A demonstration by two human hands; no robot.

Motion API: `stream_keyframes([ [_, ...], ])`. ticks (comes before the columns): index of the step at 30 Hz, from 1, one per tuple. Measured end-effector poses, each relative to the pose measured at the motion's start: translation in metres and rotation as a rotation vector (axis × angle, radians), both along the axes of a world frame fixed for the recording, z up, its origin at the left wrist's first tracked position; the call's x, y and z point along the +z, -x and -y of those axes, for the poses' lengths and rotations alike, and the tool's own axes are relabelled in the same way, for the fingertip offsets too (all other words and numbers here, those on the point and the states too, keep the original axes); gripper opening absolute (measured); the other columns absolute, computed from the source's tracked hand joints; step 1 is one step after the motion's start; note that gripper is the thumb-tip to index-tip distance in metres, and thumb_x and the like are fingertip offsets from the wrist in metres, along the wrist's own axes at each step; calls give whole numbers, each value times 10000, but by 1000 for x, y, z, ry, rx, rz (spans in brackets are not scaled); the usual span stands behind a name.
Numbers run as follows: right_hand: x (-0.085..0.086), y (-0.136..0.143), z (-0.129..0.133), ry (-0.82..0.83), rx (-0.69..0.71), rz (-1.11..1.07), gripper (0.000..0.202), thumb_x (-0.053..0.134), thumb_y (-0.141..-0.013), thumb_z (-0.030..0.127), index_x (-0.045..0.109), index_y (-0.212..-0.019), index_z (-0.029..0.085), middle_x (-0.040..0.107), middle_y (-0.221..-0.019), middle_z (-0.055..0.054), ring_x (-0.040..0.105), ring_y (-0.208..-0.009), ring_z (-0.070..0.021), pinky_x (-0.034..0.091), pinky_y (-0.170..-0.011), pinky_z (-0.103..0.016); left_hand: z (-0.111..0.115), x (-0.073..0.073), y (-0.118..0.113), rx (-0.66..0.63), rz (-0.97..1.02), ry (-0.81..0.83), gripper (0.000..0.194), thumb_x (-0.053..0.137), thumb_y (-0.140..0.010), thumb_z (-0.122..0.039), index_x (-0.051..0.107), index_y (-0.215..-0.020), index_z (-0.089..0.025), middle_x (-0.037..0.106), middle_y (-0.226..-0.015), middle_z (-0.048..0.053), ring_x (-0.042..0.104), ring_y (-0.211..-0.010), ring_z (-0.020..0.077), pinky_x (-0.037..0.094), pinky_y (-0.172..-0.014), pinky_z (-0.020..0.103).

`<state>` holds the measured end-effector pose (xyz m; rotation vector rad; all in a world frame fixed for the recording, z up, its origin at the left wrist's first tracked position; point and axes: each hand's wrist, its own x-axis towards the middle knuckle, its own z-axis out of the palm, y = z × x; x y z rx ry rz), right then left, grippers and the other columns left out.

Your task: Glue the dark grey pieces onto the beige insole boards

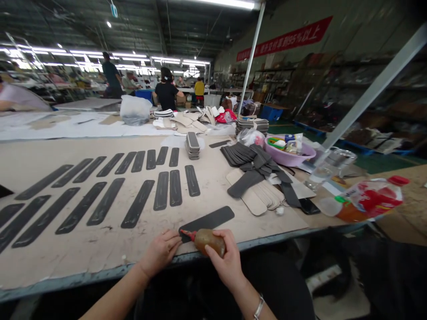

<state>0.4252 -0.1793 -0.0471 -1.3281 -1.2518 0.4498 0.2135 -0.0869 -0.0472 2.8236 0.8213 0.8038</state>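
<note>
My right hand (228,258) is wrapped round a brownish squeeze bottle (208,242) with a red nozzle. The bottle lies almost level, and its tip points left over the near end of a dark grey strip (210,221). My left hand (162,250) is at that same end, its fingers close together with their tips at the strip's edge. What the left thumb does is hidden. To the left, several dark strips (137,204) are laid out in two rows, with shiny streaks on their upper faces.
Right of the strip lie beige pieces (258,198) and a heap of dark strips (242,155). Beyond are a small stack (192,146), a purple basin (290,157) and a red-capped bottle (370,200) on its side. A metal pole (373,91) slants up at right. People work farther back.
</note>
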Motion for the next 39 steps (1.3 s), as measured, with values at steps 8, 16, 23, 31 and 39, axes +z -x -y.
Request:
stream_keyframes([
  [8, 2, -13, 1, -9, -107, 93, 217, 601, -740, 209, 533, -946, 209, 560, -891, -49, 548, -830, -207, 485, -734, -356, -1, -1, -1, 9, 25, -11, 237, 436, -880, -189, 672, -862, -182, 676, -845, 47, 612, -797, 136, 517, -756, 260],
  [16, -1, -60, -1, 15, -432, 155, 228, 597, -751, 284, 552, -958, 196, 561, -900, -65, 544, -847, -227, 474, -751, -382, -9, -1, 1, -40, 28, -165, 216, 458, -870, -199, 674, -874, -200, 698, -892, 35, 638, -831, 142, 512, -809, 273],
  [23, 0, -80, -8, 5, -596, 205, 224, 590, -773, 296, 537, -964, 192, 551, -921, -80, 516, -879, -245, 443, -809, -431, -12, -2, 1, -60, 53, -161, 200, 474, -868, -241, 671, -879, -206, 701, -873, 32, 644, -823, 150, 533, -776, 270],
  [31, 2, -62, 2, -3, -391, 14, 292, 623, -757, 331, 538, -999, 193, 571, -961, -71, 551, -888, -231, 461, -799, -396, -6, -1, -1, -23, 27, -75, 180, 492, -859, -194, 672, -855, -196, 694, -869, 39, 631, -815, 140, 524, -783, 268],
  [39, 7, -18, 4, 45, -43, -86, 257, 623, -735, 251, 537, -972, 204, 569, -915, -44, 564, -852, -203, 491, -761, -346, -1, -1, -2, -6, 3, -9, 171, 495, -862, -182, 665, -879, -169, 678, -862, 51, 599, -816, 138, 509, -781, 270],
])
